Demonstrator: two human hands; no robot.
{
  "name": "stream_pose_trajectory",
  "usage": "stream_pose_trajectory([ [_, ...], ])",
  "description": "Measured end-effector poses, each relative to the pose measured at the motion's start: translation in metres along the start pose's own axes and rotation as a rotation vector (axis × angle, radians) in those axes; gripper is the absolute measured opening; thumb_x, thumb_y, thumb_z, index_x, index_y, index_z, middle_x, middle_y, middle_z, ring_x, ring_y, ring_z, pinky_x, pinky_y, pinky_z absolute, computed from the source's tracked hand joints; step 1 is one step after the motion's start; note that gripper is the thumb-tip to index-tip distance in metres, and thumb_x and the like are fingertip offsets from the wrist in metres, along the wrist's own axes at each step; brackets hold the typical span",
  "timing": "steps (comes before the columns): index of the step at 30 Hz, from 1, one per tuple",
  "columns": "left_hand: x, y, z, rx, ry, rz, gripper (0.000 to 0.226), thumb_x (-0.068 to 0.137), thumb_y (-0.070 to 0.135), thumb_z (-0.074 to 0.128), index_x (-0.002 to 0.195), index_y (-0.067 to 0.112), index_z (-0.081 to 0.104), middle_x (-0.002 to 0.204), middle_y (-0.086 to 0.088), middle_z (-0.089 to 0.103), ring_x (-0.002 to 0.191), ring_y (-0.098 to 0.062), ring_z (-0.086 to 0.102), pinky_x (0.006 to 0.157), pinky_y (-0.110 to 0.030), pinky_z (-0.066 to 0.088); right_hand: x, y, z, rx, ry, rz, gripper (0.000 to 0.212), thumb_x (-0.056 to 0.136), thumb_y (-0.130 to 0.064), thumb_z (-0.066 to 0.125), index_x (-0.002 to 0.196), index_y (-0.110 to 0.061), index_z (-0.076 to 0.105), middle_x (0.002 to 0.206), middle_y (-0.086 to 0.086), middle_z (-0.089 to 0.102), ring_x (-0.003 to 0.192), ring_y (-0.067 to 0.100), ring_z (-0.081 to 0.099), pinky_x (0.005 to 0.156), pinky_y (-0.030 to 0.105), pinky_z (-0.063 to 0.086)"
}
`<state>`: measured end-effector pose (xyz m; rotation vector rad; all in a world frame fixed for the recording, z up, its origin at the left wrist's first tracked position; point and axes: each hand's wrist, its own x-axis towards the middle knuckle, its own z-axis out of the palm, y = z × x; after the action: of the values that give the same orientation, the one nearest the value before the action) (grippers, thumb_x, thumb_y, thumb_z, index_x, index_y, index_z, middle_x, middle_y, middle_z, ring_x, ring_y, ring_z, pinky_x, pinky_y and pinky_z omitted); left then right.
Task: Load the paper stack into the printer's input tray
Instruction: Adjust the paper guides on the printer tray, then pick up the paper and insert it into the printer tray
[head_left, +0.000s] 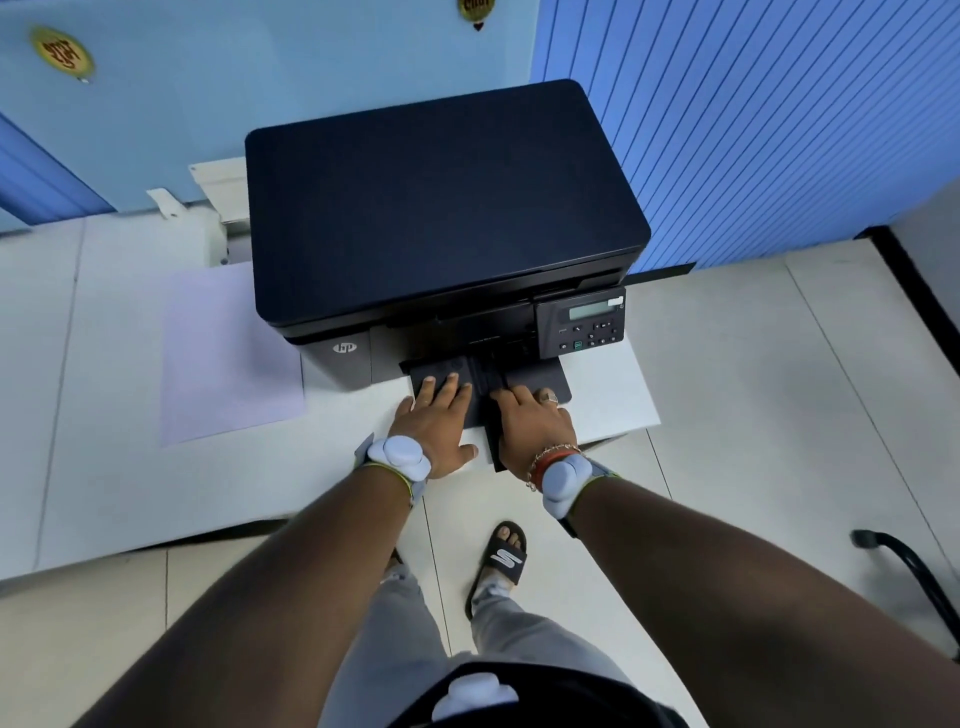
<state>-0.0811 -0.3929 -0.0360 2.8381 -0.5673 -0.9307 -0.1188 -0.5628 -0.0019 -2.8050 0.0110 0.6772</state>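
A black printer (441, 208) stands on a white table (93, 426). Its dark input tray (540, 382) is folded down at the front and holds no paper that I can see. My left hand (439, 426) lies flat on the tray's left part, fingers apart. My right hand (530, 421) is closed over the narrow dark tray extension (496, 457) that sticks out towards me; its thumb is hidden. The paper stack (228, 353), pale lavender-white, lies flat on the table to the left of the printer, apart from both hands.
The printer's control panel (582, 325) sits at its front right. A white device (218, 208) stands behind the printer's left corner, against the blue wall. The table's edge is just below my hands. A black chair part (909, 571) shows at the right.
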Motion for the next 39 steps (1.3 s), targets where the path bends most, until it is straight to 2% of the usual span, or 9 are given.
stream_pose_trajectory([
  [3, 0.003, 0.003, 0.003, -0.005, -0.005, -0.026, 0.102, 0.083, 0.062, 0.055, 0.158, 0.023, -0.002, 0.170, 0.001, -0.009, 0.156, -0.032, -0.005, 0.121, -0.057, 0.016, 0.002, -0.002, 0.002, -0.094, -0.032, -0.045, 0.076, 0.083, -0.022, 0.064, 0.152, -0.026, 0.032, 0.150, -0.001, 0.041, 0.133, 0.041, 0.038, 0.099, 0.051, 0.045],
  [8, 0.001, 0.002, 0.008, 0.041, -0.040, -0.033, 0.110, 0.080, 0.063, 0.058, 0.157, 0.025, -0.010, 0.168, 0.003, -0.017, 0.155, -0.031, -0.011, 0.120, -0.062, 0.013, -0.016, 0.004, 0.013, -0.109, -0.008, -0.064, 0.049, 0.086, -0.014, 0.050, 0.133, -0.026, 0.048, 0.132, 0.003, 0.050, 0.123, 0.040, 0.046, 0.090, 0.049, 0.046],
  [16, 0.003, 0.007, 0.014, 0.046, -0.057, -0.055, 0.114, 0.079, 0.055, 0.062, 0.156, 0.023, -0.016, 0.167, 0.001, -0.023, 0.154, -0.033, -0.016, 0.121, -0.060, 0.012, -0.073, 0.016, 0.049, -0.077, 0.011, -0.045, 0.060, 0.077, -0.014, 0.053, 0.135, -0.026, 0.046, 0.128, 0.005, 0.052, 0.117, 0.040, 0.049, 0.088, 0.049, 0.048],
  [24, -0.030, -0.013, -0.011, -0.081, 0.072, -0.015, 0.102, 0.088, 0.052, 0.058, 0.159, 0.018, -0.007, 0.170, -0.005, -0.003, 0.156, -0.033, 0.002, 0.122, -0.049, 0.022, -0.065, -0.007, 0.022, 0.025, 0.171, -0.056, 0.070, 0.070, -0.012, 0.051, 0.137, -0.029, 0.044, 0.137, 0.001, 0.049, 0.119, 0.036, 0.048, 0.089, 0.047, 0.048],
  [27, -0.070, -0.046, -0.020, -0.227, 0.141, -0.054, 0.085, 0.088, 0.045, 0.060, 0.157, 0.020, 0.017, 0.162, -0.006, 0.034, 0.149, -0.034, 0.027, 0.115, -0.046, 0.035, -0.048, -0.045, 0.009, 0.067, 0.168, -0.163, 0.065, 0.073, -0.016, 0.051, 0.137, -0.028, 0.048, 0.137, -0.002, 0.050, 0.117, 0.034, 0.050, 0.089, 0.043, 0.046],
  [29, -0.099, -0.082, -0.030, -0.268, 0.210, -0.118, 0.060, 0.087, 0.044, 0.060, 0.142, 0.029, 0.040, 0.134, 0.003, 0.060, 0.128, -0.028, 0.051, 0.100, -0.040, 0.046, -0.031, -0.085, 0.000, 0.107, 0.122, -0.260, 0.062, 0.077, -0.016, 0.051, 0.137, -0.028, 0.050, 0.137, -0.002, 0.051, 0.116, 0.034, 0.051, 0.092, 0.042, 0.046],
  [31, -0.127, -0.121, -0.038, -0.308, 0.232, -0.211, 0.046, 0.087, 0.045, 0.061, 0.128, 0.031, 0.047, 0.115, 0.009, 0.064, 0.109, -0.022, 0.060, 0.089, -0.034, 0.047, -0.016, -0.132, -0.004, 0.160, 0.061, -0.348, 0.058, 0.080, -0.016, 0.051, 0.137, -0.026, 0.050, 0.137, 0.000, 0.052, 0.114, 0.036, 0.053, 0.092, 0.042, 0.048],
  [33, -0.146, -0.155, -0.048, -0.352, 0.223, -0.301, 0.044, 0.088, 0.045, 0.062, 0.127, 0.029, 0.049, 0.113, 0.008, 0.065, 0.104, -0.021, 0.063, 0.087, -0.030, 0.045, -0.002, -0.173, -0.002, 0.221, -0.013, -0.373, 0.057, 0.083, -0.015, 0.051, 0.139, -0.025, 0.048, 0.142, 0.003, 0.050, 0.118, 0.038, 0.053, 0.094, 0.042, 0.050],
  [39, -0.160, -0.302, -0.091, -0.531, 0.322, -0.533, 0.067, 0.087, 0.049, 0.065, 0.144, 0.024, 0.042, 0.138, -0.003, 0.058, 0.122, -0.025, 0.060, 0.105, -0.035, 0.045, 0.076, -0.328, -0.008, 0.394, -0.127, -0.317, 0.074, 0.092, -0.036, 0.062, 0.155, -0.014, 0.030, 0.155, 0.012, 0.042, 0.136, 0.032, 0.050, 0.114, 0.037, 0.038],
])
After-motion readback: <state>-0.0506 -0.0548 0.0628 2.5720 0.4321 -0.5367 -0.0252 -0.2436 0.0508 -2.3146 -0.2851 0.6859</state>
